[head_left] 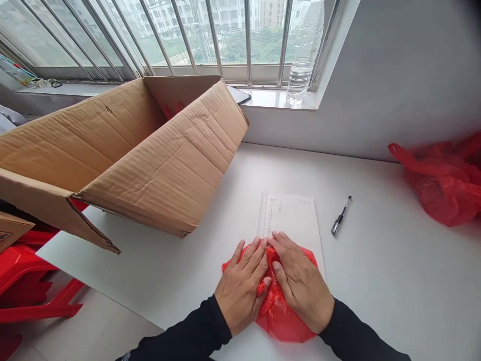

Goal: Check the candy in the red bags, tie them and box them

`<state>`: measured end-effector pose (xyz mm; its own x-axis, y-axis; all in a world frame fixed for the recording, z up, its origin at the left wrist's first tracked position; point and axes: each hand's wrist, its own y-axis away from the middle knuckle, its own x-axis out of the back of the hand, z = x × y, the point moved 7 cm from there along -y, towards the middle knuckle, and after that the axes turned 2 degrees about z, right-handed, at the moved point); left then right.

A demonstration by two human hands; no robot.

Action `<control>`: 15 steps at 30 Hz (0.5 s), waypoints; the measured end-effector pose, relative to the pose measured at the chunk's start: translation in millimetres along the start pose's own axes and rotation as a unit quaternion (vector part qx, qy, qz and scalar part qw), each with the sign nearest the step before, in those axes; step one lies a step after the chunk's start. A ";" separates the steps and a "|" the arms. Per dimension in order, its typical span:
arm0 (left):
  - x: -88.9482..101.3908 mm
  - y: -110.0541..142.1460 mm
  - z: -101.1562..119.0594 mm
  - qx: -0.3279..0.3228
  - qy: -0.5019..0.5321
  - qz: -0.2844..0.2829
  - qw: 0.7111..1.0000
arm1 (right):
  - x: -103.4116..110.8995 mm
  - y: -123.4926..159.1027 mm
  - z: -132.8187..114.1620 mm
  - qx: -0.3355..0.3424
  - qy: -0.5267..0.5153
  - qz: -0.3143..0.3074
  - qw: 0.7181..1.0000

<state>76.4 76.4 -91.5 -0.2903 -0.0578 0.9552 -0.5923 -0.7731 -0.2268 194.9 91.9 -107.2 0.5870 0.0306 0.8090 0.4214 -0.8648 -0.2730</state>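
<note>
A red plastic bag (280, 313) lies crumpled near the front of the white table, partly over a white sheet of paper (296, 215) with small print. My left hand (244, 286) rests flat on the bag's left side, fingers stretched out. On its right side lies my right hand (300, 278), also flat, with the thumb apart from the fingers. The fingertips of both hands nearly meet at the bag's far edge. Whatever the bag may contain is hidden. Right of the paper lies a pen (341, 216).
A large open cardboard box (169, 165) takes up the table's left side, with something red inside. Another red plastic bag (443, 180) sits at the far right by the wall. A clear water bottle (300, 65) stands on the windowsill. A red plastic stool (33, 281) is at lower left.
</note>
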 end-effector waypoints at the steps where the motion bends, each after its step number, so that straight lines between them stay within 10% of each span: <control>1: -1.2 -0.4 0.4 -0.003 -0.001 -0.004 1.000 | -0.6 -0.3 0.0 0.001 -0.002 0.003 1.000; 9: -8.2 6.3 0.8 0.008 0.010 -0.030 0.999 | 12.8 10.3 11.9 -0.078 -0.195 0.108 0.972; 15: 36.6 40.8 -38.4 0.108 -0.001 0.035 0.994 | 27.0 31.7 61.4 -0.331 -0.293 0.211 0.872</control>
<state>12.8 67.0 -73.2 -0.3234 -0.1167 0.9390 -0.3963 -0.8844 -0.2464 266.5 96.1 -126.0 0.9270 -0.2783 0.2514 -0.2961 -0.9545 0.0354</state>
